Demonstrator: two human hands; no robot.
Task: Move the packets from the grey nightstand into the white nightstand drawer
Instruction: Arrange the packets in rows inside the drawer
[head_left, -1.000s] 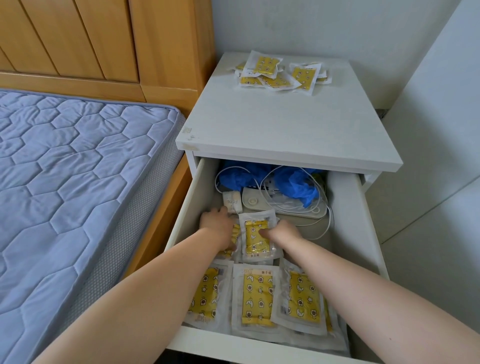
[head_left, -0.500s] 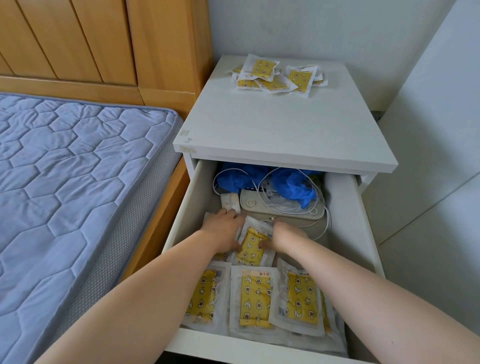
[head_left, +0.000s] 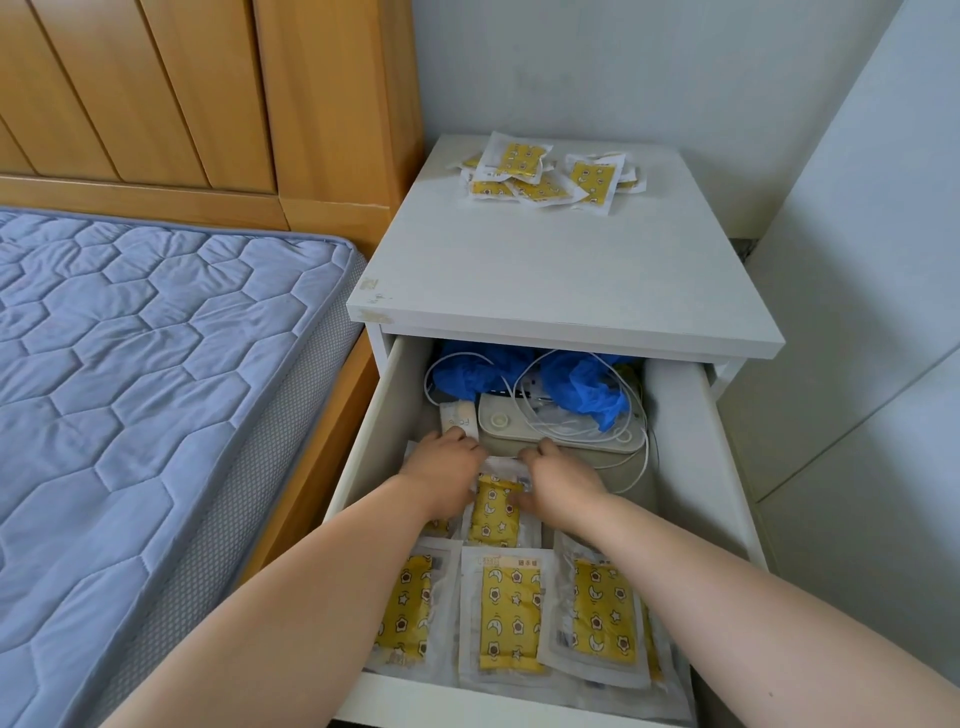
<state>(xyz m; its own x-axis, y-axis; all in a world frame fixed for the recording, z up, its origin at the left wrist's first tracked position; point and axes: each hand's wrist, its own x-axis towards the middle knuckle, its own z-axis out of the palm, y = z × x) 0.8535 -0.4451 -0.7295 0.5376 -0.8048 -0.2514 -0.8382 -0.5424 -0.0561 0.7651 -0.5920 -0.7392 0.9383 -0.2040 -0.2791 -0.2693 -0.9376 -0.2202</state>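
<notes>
Blue quilted mattress fills the left of the frame, w/ an orange wooden headboard across the upper left. Centre: pale grey-white nightstand, its white drawer pulled wide open toward the bottom edge.

Back of drawer: crumpled blue plastic sheet, and a flat cream device w/ a thin white cable looped over and round it. Front of drawer: row of three yellow star-and-moon packets in clear wrap, side by side, right one overlapping its neighbour.

Loose pile of matching packets sits on the nightstand top, upper centre, not yet moved.

Left hand and right hand are both in the drawer, mid-frame, on one single yellow packet lying just behind the front row. Fingers of both curl over its far clear edge, gripping it from either side. Fingertips mostly hidden, so can't tell how firm the hold is.

Step in hand, as I judge it: seating this packet to start a 2nd row.

Next move prob. calls for letting go, then lifting both hands up and out w/o dragging the packet or snagging the cable, then a reach to the pile at upper centre. Those packets look thin, slick and overlapped, so an edge pinch seems the way to lift one w/o scattering the rest.
</notes>
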